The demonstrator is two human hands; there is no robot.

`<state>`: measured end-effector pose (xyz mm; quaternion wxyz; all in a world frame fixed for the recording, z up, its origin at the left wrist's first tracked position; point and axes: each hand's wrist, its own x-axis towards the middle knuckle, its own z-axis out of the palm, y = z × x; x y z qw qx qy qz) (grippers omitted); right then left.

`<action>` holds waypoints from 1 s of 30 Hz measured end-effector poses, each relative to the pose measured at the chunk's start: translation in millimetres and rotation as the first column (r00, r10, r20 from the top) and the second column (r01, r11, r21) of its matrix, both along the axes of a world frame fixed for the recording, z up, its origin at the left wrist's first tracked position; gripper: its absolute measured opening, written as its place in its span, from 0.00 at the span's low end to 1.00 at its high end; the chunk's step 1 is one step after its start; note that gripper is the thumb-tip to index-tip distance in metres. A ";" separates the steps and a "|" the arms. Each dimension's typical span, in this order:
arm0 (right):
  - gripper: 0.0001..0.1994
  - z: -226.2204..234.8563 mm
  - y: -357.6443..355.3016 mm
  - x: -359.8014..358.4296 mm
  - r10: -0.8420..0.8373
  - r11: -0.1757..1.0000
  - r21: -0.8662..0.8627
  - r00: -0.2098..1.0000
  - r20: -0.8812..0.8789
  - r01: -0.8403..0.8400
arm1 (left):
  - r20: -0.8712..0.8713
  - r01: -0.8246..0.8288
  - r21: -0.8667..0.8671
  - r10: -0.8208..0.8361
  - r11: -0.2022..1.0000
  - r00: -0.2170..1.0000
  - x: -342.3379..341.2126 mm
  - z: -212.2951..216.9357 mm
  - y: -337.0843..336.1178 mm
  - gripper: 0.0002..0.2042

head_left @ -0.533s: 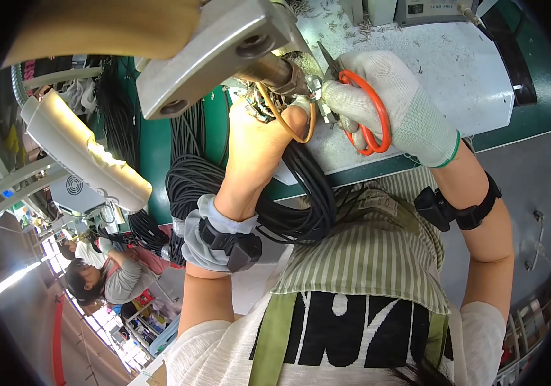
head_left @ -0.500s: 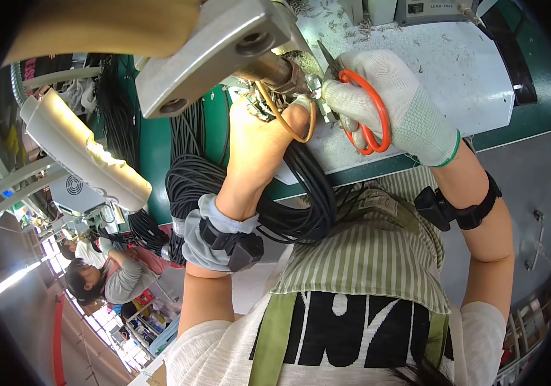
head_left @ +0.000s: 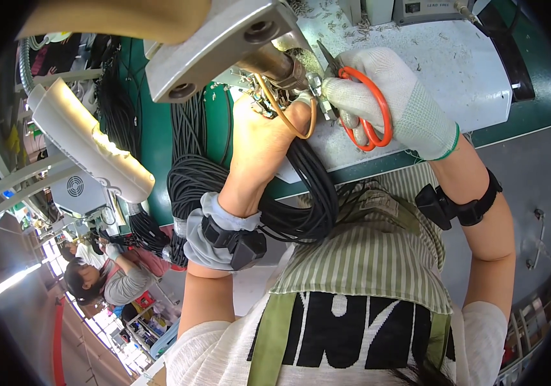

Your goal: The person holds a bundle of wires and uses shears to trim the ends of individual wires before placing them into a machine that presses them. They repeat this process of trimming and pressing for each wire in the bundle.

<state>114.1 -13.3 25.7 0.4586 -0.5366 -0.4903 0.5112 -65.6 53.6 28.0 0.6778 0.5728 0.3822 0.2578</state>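
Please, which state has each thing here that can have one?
White lamp: lit.
Ceiling tube light: lit.
Red-handled scissors: held; blade opening unclear.
Right hand: gloved, holding these scissors.
Left hand: fingers mostly hidden.
Black cables: bundled, looped.
White work surface: littered with small scraps.

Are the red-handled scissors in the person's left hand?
No, the gloved right hand holds the scissors, whose red loops show beside its fingers.

Small lettering [head_left: 438, 5] on grey box [head_left: 431, 15], large on shirt [head_left: 221, 344]
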 end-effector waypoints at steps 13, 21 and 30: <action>0.10 -2.8 1.2 2.3 0.074 0.997 0.017 0.996 0.047 -0.074 | -0.016 -0.037 0.040 0.038 0.999 0.999 1.4 1.8 -4.7 0.10; 0.12 -8.2 4.3 5.4 0.052 0.971 0.215 0.973 0.226 -0.101 | -0.039 -0.036 0.053 0.038 0.998 0.999 1.6 0.2 -0.5 0.09; 0.12 4.1 -5.8 -8.2 -0.066 0.993 -0.107 0.993 -0.095 0.056 | 0.154 0.042 -0.211 -0.009 0.977 0.988 -13.6 -1.2 -3.7 0.07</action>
